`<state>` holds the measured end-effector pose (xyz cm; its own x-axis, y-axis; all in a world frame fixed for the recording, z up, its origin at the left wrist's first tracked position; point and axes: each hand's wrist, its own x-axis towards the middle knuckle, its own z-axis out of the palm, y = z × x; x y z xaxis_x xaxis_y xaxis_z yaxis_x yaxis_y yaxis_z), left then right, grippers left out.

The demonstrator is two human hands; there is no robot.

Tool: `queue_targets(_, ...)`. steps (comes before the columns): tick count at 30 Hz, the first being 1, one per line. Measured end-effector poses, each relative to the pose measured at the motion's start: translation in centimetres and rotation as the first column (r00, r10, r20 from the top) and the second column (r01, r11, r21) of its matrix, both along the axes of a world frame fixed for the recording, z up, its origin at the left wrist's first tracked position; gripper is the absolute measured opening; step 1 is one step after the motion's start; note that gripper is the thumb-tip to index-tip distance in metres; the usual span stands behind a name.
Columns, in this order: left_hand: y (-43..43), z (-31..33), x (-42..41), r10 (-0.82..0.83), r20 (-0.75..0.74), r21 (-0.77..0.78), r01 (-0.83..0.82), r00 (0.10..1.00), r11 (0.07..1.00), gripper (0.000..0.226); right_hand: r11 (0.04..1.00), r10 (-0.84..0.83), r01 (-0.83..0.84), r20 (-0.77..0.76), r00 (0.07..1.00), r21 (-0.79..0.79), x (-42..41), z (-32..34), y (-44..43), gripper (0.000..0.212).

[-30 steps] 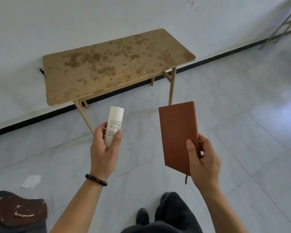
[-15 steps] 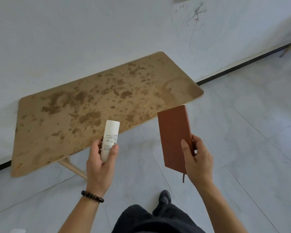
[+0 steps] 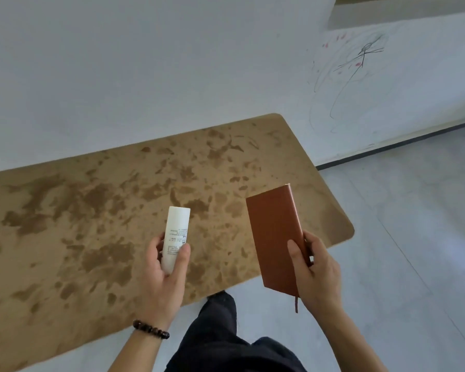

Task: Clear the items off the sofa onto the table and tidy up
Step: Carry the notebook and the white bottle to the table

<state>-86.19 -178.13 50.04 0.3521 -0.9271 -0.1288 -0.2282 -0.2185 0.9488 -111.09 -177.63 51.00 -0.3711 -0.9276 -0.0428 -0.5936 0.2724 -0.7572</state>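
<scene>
The left grip (image 3: 161,267) is curled round a white bottle (image 3: 176,234), and the right grip (image 3: 317,275) holds a brown notebook (image 3: 274,237), thumb on its cover. Both things hang over the spotty brown surface (image 3: 91,224), and the bottle's small print is too blurry to read.

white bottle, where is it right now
In the head view the white bottle is held upright in the left hand, above the stained table near its front edge, left of the brown notebook.
</scene>
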Motion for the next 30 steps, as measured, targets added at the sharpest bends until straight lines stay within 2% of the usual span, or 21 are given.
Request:
queue_targets(6, -14.4, 1.5, -2.1, -0.055, 0.055, -0.027, 0.056, 0.997, 0.998, 0.043, 0.998, -0.025, 0.024, -0.008, 1.000, -0.055, -1.8, 1.6, -13.3, 0.031)
queue_targets(11, -22.5, -0.2, -4.3, -0.046, 0.111, 0.005, 0.045, 0.993, 0.999, 0.049, 0.995, -0.092, 0.098, 0.153, 0.984, -0.034, -3.3, -0.7, -21.1, 0.028)
queue_targets(15, -27.4, -3.5, -6.0, 0.035, 0.153, 0.069, -0.046, 0.988, 0.997, 0.049, 0.995, -0.058, 0.035, 0.268, 0.962, 0.089, -4.8, -4.4, -27.5, 0.028)
queue_targets(19, -31.4, -6.9, -8.1, 0.133, 0.147, 0.220, -0.164, 0.980, 0.962, 0.041, 0.989, 0.025, -0.061, 0.252, 0.967, 0.137, -6.6, -7.6, -34.9, 0.036)
queue_targets(23, -35.9, -10.5, -10.9, 0.109, 0.107, 0.348, -0.140, 0.988, 0.927, 0.038, 0.980, 0.096, -0.135, 0.247, 0.964, 0.146, -9.1, -10.8, -42.3, 0.034)
queue_targets(27, -40.1, -13.0, -14.0, 0.101, 0.102, 0.353, -0.131, 0.990, 0.926, 0.044, 0.979, 0.092, -0.140, 0.298, 0.950, 0.145, -11.2, -13.2, -47.8, 0.033)
queue_targets(30, -43.6, -14.4, -16.0, 0.092, 0.144, 0.313, -0.134, 0.985, 0.940, 0.049, 0.965, 0.151, -0.181, 0.165, 0.975, 0.189, -12.9, -15.2, -50.4, 0.049)
